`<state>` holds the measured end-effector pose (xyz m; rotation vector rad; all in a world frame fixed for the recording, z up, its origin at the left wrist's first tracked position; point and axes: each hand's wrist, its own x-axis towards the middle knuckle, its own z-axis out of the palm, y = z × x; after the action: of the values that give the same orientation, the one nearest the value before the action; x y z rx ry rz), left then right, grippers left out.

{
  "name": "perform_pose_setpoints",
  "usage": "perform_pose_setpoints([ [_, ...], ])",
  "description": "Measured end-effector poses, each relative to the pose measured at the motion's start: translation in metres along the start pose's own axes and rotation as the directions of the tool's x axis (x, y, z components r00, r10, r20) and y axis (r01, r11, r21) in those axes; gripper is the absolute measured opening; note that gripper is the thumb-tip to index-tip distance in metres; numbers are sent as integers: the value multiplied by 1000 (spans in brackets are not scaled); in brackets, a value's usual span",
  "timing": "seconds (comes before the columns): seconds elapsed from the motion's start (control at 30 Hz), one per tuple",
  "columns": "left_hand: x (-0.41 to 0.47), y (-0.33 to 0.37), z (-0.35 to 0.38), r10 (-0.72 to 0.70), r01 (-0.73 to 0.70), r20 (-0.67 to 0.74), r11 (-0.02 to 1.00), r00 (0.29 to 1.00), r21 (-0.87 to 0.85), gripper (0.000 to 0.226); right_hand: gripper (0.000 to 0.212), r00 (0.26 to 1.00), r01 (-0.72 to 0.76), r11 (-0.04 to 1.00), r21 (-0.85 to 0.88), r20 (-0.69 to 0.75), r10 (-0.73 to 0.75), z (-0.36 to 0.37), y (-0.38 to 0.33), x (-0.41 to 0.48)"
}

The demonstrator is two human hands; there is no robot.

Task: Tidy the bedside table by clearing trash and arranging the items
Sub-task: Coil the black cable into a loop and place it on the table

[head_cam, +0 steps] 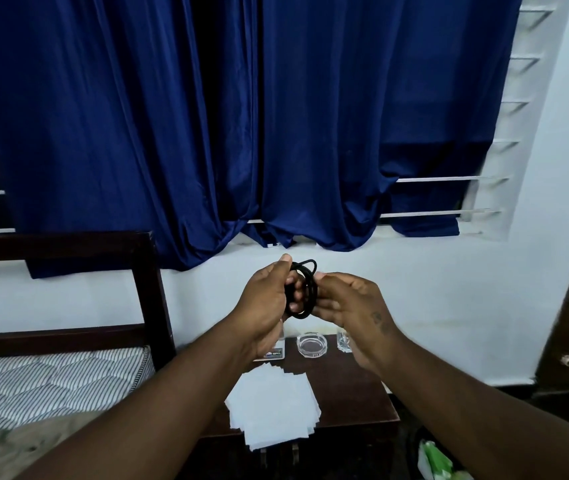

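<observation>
left hand [269,301] grips black cable coil [312,292] | right hand [349,306] touches it; fingers relaxed

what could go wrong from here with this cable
The coiled cable in the left hand isn't tied; a slip could drop it onto the ashtray and glass below. The papers overhang the table edge, so a forearm might sweep them off.

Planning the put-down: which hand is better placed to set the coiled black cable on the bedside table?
Left. The left hand has its fingers curled through the cable coil, a full grip; the right hand seems only to touch its side with straighter fingers.
</observation>
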<state>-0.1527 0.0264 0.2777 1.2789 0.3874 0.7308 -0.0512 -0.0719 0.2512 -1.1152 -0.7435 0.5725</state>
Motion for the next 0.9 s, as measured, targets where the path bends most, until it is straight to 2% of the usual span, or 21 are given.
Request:
perform_pose_setpoints([
  [0.07, 0, 0, 1, 5, -5, -7, 1000, 1000, 7, 53, 16, 1000, 26, 997, -67, 18, -25, -1, 1, -1],
  [0.17, 0, -3, 2, 14, -13, -19, 999, 1000, 51, 51, 24, 998, 46, 982, -183, -42, -54, -2, 2, 0],
  [0.43, 3, -8, 5, 171, -124, -86, 908, 982, 399, 40, 27, 986, 99, 969, -226, -111, -127, 7, 0, 4],
  [0.6, 6, -12, 2, 126, -89, -75, 923, 989, 374, 41, 25, 994, 103, 979, -178, 49, -95, -1, -2, 8],
  [0.73, 6, -15, 3, 69, -49, -55, 951, 996, 304, 40, 32, 982, 191, 943, -273, 50, -185, -1, 2, 7],
  [0.8, 6, -15, 4, 62, -43, -54, 953, 997, 299, 42, 37, 971, 227, 901, -370, 14, -239, 1, 5, 5],
  [0.9, 2, -14, 8, 46, -29, -51, 956, 998, 292, 45, 49, 926, 275, 756, -594, -48, -374, 1, 6, 3],
])
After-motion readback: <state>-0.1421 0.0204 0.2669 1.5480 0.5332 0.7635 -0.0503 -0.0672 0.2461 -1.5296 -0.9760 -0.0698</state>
